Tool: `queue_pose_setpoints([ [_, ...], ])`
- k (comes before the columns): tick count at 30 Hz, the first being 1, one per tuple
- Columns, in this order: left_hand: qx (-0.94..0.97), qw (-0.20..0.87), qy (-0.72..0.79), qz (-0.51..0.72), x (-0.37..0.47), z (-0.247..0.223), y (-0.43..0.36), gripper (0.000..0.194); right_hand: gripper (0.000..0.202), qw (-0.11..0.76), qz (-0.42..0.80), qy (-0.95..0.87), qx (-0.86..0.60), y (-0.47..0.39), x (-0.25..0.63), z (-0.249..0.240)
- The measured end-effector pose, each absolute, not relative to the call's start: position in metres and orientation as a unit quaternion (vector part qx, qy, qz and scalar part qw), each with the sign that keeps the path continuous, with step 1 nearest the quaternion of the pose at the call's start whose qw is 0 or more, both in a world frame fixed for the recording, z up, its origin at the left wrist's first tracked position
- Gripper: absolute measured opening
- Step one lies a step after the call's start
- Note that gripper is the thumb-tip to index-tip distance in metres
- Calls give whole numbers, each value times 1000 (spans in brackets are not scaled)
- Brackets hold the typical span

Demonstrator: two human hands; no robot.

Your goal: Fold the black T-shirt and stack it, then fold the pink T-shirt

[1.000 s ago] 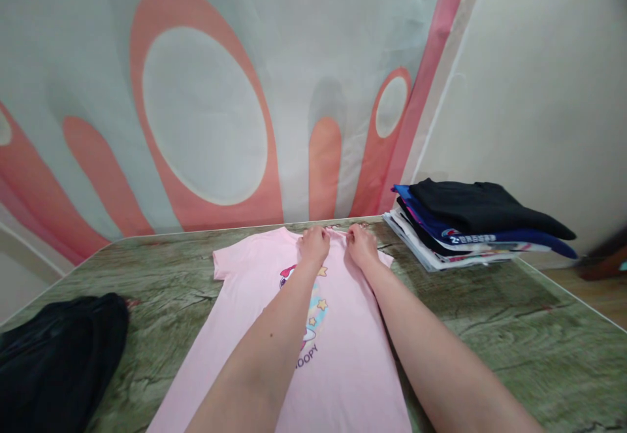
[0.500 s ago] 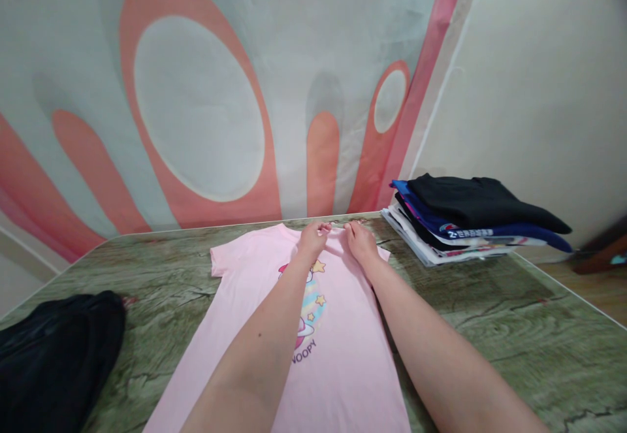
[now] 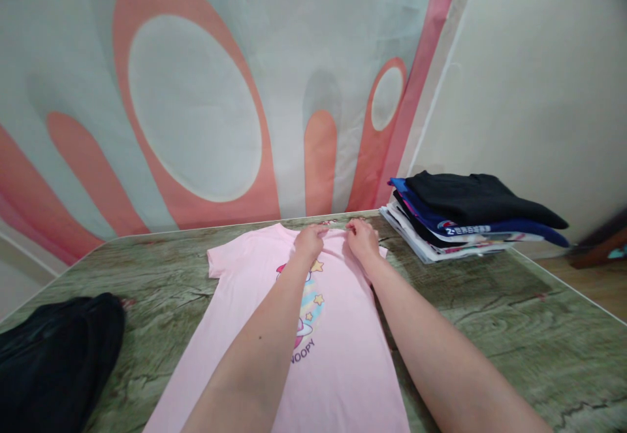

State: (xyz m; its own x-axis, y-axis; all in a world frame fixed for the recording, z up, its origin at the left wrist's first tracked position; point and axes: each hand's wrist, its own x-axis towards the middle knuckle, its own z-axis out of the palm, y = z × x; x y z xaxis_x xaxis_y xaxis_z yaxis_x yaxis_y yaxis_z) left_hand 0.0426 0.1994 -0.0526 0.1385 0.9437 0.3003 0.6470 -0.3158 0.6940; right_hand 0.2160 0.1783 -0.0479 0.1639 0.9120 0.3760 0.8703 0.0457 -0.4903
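A pink T-shirt (image 3: pixel 245 315) with a cartoon print and lettering lies spread face up, its collar at the far side and its lower part running out of view towards me. My left hand (image 3: pixel 308 242) grips the neckline near its middle, fingers pinched on the cloth. Just to its right, my right hand (image 3: pixel 363 240) pinches the fabric between collar and right shoulder. The right sleeve is mostly hidden behind that hand. My forearms cross over the shirt and cover part of the print.
The wood-patterned table (image 3: pixel 161 260) reaches a wall with a pink and grey printed covering (image 3: pixel 289 93). A stack of folded clothes (image 3: pixel 470 217), black on top, stands at the back right. Dark cloth (image 3: pixel 59 354) lies at the near left.
The view has shifted very slightly. Both hands stay at the collar, with small finger movements, and the T-shirt lies almost as before.
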Motion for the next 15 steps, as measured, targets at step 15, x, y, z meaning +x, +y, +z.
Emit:
queue_pose_setpoints([
  [15, 653, 306, 546, 427, 37, -53, 205, 31, 17, 278, 45, -710, -646, 179, 211, -50],
])
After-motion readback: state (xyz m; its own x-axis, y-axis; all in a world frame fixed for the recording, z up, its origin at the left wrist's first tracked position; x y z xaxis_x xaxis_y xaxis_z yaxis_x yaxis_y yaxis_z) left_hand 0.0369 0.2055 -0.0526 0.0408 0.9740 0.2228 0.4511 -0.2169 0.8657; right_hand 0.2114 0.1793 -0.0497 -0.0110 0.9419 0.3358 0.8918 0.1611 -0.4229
